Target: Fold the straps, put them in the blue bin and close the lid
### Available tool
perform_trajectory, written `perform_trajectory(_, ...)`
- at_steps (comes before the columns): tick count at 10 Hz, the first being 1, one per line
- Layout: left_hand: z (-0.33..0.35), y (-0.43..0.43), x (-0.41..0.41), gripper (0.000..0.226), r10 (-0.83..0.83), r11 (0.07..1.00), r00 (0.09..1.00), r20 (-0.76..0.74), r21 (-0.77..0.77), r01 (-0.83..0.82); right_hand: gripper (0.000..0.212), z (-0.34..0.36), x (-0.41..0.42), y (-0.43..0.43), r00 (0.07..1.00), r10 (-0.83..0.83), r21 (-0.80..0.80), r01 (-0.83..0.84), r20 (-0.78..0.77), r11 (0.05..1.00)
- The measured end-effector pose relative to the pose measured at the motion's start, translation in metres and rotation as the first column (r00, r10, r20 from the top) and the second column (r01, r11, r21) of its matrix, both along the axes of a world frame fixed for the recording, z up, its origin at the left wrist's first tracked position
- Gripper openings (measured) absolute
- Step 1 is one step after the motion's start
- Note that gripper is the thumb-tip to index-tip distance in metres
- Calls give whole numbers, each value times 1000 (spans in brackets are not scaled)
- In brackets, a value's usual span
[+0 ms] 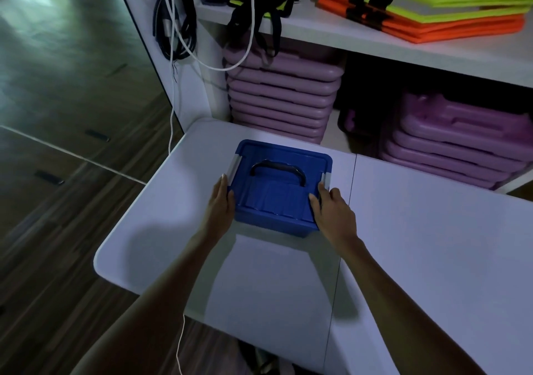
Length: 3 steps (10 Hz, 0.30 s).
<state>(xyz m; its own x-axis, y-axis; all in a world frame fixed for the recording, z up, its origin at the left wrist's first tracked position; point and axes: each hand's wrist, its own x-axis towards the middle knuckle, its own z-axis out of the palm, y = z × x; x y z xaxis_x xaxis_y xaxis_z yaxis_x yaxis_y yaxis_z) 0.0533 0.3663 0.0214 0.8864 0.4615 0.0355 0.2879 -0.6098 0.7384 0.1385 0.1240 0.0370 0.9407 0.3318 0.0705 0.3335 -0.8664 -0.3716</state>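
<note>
The blue bin (277,198) stands on the white table (418,244) with its lid on, a black handle (278,169) lying flat on top. Grey latches sit on the left side (234,167) and right side (326,179). My left hand (220,204) lies flat against the bin's left side, fingers reaching up to the left latch. My right hand (331,210) presses on the lid's right edge just below the right latch. Whatever lies inside the bin is hidden by the lid.
A white shelf unit (375,42) stands behind the table with stacked purple boards (282,97), neon yellow and orange mats (432,2) and black straps (259,8) hanging off its edge. Cables (176,19) hang on its side. Wood floor lies to the left.
</note>
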Motion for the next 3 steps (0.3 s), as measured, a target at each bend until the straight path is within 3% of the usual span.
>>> perform_trajectory(1, 5, 2, -2, 50, 5, 999, 997, -79, 48, -1, 51, 5, -5, -1, 999, 3, -21, -4, -39, 1000)
perform_trajectory(2, 16, -14, 2, 48, 91, 983, 994, -59, 168, -80, 51, 16, -5, -4, 996, -19, 76, 25, -82, 997)
perform_trajectory(3, 38, -63, -15, 44, 147, 987, 976, 163, 38, -155, 45, 35, -37, -18, 999, -22, 456, 41, -47, 889)
